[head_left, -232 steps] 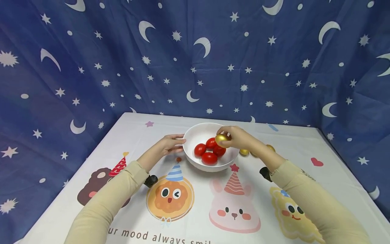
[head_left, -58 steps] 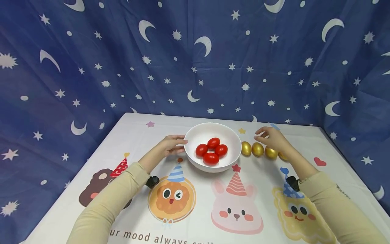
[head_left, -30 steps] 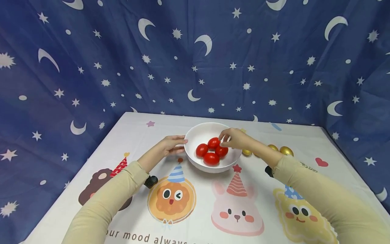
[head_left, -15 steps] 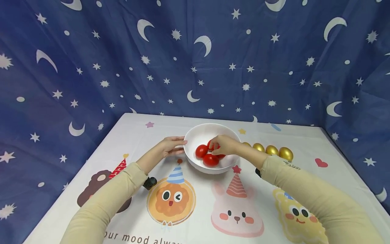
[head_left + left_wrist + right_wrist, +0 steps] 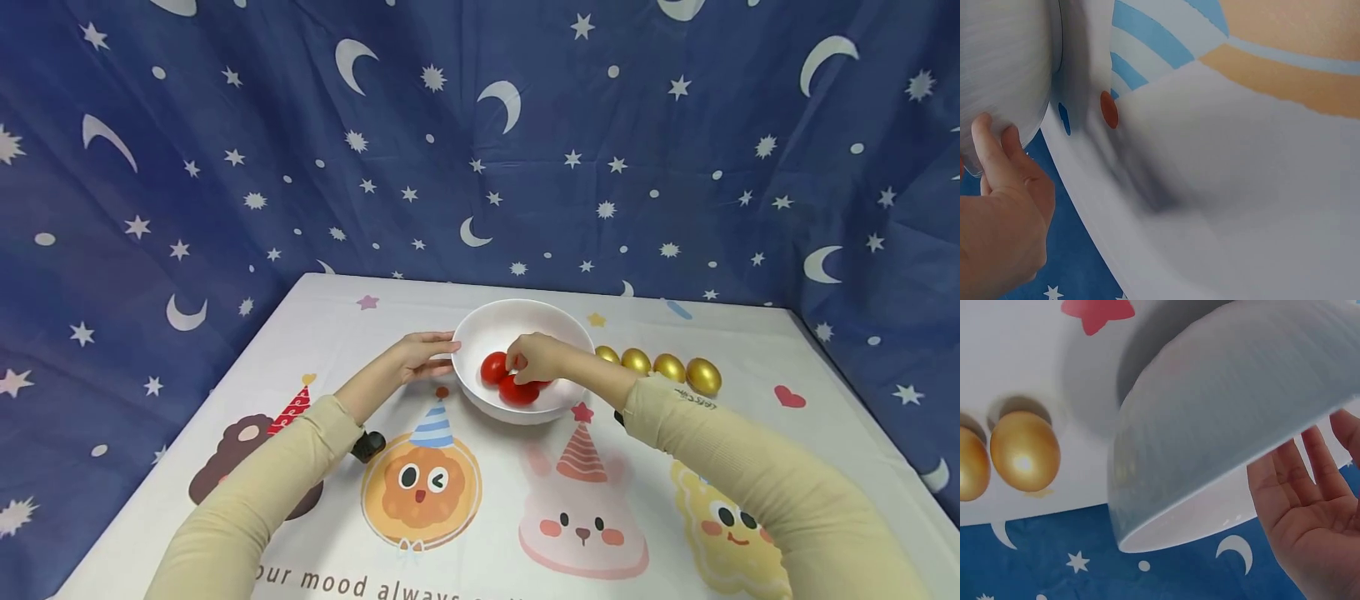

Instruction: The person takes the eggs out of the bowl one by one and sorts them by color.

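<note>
A white bowl point(image 5: 480, 400) on the table holds several red eggs, with one red egg point(image 5: 493, 367) at the left and another red egg point(image 5: 517, 392) in front. My left hand point(image 5: 416, 354) holds the bowl's left side, its thumb at the rim and fingers against the outer wall point(image 5: 1004, 75). Reaching over the right rim, my right hand point(image 5: 538, 358) is down inside the bowl, fingers pointing down among the eggs. It covers the rear egg and most of the right one; I cannot tell if it grips either. The bowl wall hides its fingertips in the right wrist view.
Several gold eggs stand in a row right of the bowl, among them a gold egg point(image 5: 703, 377) at the right end and a gold egg point(image 5: 1025, 451) near the bowl. The white tablecloth point(image 5: 450, 567) has printed cartoon figures. Behind hangs a blue curtain point(image 5: 420, 125).
Earlier my right hand held a gold egg over the bowl; later that hand was beside the row of gold eggs. Since then it has moved left, down into the bowl. My left hand stays at the rim.
</note>
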`<state>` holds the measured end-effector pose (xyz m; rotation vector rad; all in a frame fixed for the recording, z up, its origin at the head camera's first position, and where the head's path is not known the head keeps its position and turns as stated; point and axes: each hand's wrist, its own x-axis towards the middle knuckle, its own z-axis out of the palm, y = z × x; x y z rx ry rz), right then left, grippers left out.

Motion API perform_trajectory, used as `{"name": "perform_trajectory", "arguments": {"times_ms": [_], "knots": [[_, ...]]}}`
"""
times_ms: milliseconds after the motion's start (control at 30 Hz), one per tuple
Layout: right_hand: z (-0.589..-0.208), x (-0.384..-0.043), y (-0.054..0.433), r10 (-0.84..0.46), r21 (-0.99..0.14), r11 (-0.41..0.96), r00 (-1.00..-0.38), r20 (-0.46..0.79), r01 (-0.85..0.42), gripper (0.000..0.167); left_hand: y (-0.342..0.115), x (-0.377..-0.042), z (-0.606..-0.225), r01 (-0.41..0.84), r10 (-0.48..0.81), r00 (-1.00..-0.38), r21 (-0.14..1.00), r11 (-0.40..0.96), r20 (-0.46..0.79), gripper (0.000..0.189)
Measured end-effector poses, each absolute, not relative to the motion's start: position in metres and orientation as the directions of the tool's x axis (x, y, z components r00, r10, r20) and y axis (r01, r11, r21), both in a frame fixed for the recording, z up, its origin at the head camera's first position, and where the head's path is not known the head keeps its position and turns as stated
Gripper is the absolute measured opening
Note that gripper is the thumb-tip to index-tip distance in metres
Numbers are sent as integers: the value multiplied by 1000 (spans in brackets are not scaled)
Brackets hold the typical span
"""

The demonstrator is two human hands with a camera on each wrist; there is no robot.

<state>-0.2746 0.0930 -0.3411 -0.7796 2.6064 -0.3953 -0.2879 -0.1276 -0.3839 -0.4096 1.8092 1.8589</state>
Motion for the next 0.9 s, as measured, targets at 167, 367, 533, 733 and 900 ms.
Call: {"name": "perform_trajectory", "arguments": {"times_ms": [167, 367, 533, 733, 900], "knots": [[-343, -273, 89, -599, -357, 790, -752, -275, -499, 18, -127, -289, -384, -545, 153, -828, 839, 5, -539, 53], [-350, -263, 85, -564, -349, 814, -775, -285, -464, 20, -127, -289, -385, -536, 161, -832, 844, 12, -531, 53], [-356, -255, 85, -526, -335, 837, -803, -281, -432, 23, -126, -286, -387, -537, 152, -833, 844, 16, -533, 52], [-360, -253, 84, -540, -325, 828, -807, -241, -457, 25, -127, -285, -387, -533, 141, -836, 846, 14, -530, 52], [-361, -256, 84, -552, -321, 819, -805, -217, -476, 24, -129, -285, -384, -528, 139, -839, 849, 26, -526, 52]]}}
